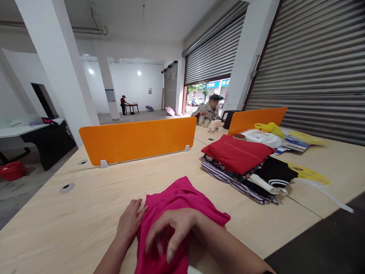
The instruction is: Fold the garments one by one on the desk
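My left hand [129,220] lies flat and open against the left edge of the magenta garment [173,213], fingers touching the cloth, gripping nothing. My right hand [171,232] rests on top of the same cloth with the fingers spread and curled downward, pressing rather than clutching it. The garment sits on the pale wooden table [71,224] right in front of me, its long axis running from my body away toward the orange divider [137,139], narrow end pointing far. To the right is a stack of folded clothes [242,167], a red piece on top, striped and black ones beneath. Beyond it lie white and yellow plastic bags [265,135]; their printing is too small to read. Paper cups [212,125] stand near a seated person [208,108].
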{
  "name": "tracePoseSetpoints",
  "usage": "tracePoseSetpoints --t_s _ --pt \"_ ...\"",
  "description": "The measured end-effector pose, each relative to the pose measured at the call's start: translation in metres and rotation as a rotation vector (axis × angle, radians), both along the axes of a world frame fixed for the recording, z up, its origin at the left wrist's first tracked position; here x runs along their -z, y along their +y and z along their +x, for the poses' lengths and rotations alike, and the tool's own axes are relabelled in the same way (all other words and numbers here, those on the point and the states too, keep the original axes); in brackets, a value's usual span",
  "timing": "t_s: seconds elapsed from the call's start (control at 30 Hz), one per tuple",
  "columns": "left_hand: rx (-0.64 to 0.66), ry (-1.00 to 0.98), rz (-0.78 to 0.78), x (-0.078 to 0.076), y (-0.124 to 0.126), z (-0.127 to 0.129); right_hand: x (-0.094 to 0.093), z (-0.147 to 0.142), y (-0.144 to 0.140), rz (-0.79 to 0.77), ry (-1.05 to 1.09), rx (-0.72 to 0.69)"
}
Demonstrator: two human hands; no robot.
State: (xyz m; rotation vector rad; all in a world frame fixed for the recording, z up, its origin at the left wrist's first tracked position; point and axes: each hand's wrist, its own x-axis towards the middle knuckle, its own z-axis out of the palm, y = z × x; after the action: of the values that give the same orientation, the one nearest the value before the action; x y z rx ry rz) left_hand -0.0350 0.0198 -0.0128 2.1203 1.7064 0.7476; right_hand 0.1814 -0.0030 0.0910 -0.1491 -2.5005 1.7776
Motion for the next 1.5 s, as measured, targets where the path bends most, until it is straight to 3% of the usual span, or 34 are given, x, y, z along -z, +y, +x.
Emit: tracePoseSetpoints --t_s 0.1,0.23,0.33,0.5,0.63,0.77,0.87,0.93,1.0,1.07,1.17,1.23,1.4,1.5 --pt "0.1 0.051 -0.019 -0.004 -0.005 0.006 0.013 -0.002 0.002 0.432 -0.068 0.325" --pt "0.077 0.059 -0.058 -0.002 -0.005 0.009 0.034 -0.016 -0.002 0.82 -0.3 0.282" --pt "-0.03 -0.129 -0.043 -0.002 0.002 -0.001 0.036 -0.018 -0.005 0.898 -0.202 0.37" --pt "-0.398 -0.51 0.148 -0.019 0.007 -0.028 0.025 0.0 0.012 0.959 0.239 0.771" --pt "-0.555 -0.601 0.312 -0.023 0.007 -0.039 0.038 0.016 0.04 1.084 0.274 0.845" --pt "-0.784 -0.758 0.286 -0.01 0.016 -0.05 0.062 0.043 0.068 1.033 0.006 1.143" --pt "-0.811 -0.713 0.297 -0.005 0.018 -0.053 0.067 0.067 0.08 0.922 -0.216 1.484" --pt "-0.785 -0.589 0.274 -0.006 0.014 -0.05 0.065 0.074 0.081 0.88 -0.193 1.646" --pt "-0.726 -0.429 0.233 -0.009 0.01 -0.044 0.063 0.066 0.074 0.876 -0.074 1.635" --pt "-0.628 -0.271 0.176 -0.012 0.006 -0.038 0.064 0.047 0.065 0.888 -0.048 1.503" --pt "-0.482 -0.124 0.068 -0.014 0.003 -0.033 0.068 0.023 0.057 0.861 -0.191 1.342" --pt "-0.467 -0.105 0.034 -0.015 0.004 -0.034 0.069 0.026 0.062 0.79 -0.272 1.398" --pt "-0.646 -0.102 0.092 -0.017 0.007 -0.044 0.061 0.098 0.089 0.65 -0.292 2.032" --pt "-0.678 -0.078 0.076 -0.017 0.008 -0.047 0.06 0.134 0.096 0.625 -0.262 2.179"
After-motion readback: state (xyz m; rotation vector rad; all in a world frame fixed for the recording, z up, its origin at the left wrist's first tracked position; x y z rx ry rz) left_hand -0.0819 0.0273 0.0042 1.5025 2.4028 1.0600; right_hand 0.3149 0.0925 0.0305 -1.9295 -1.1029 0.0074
